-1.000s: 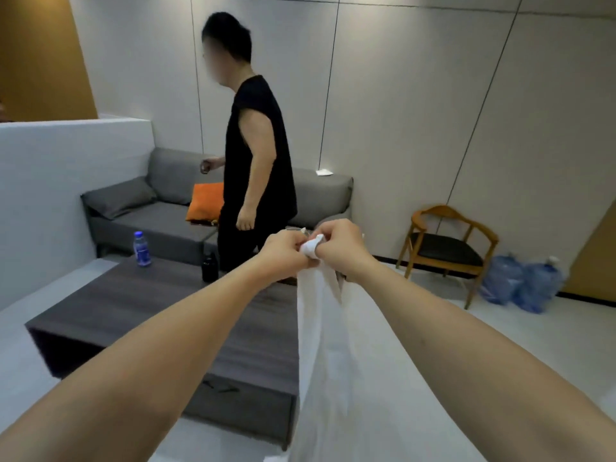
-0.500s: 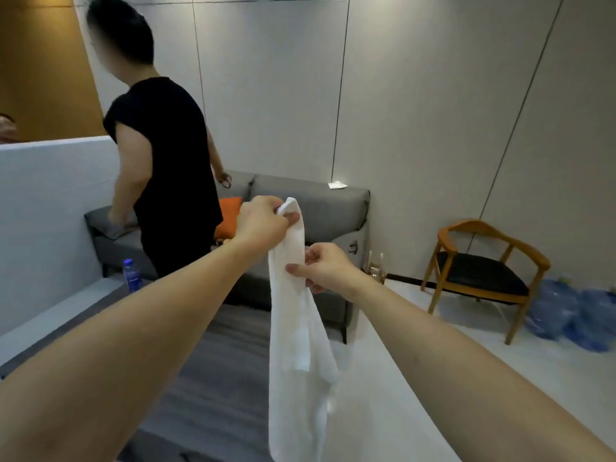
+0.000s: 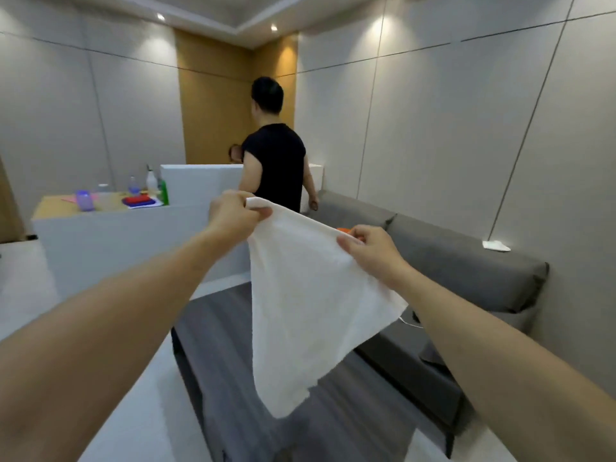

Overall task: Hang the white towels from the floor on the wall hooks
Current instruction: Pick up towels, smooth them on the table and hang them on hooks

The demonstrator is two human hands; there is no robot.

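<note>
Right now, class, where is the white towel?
In the head view the towel hangs mid-frame, stretched between the left hand and right hand, above the dark table, left of the sofa.

The white towel [image 3: 300, 295] looks like soft matt cloth, the grey sofa [image 3: 466, 261] matt woven fabric

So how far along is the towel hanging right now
Done: one white towel is off the floor. In hand: the left hand and right hand pinch its top edge, spreading it in the air above the dark table. Left: hanging it; no wall hooks or other floor towels are in view, so the remaining count is unknown.
</note>
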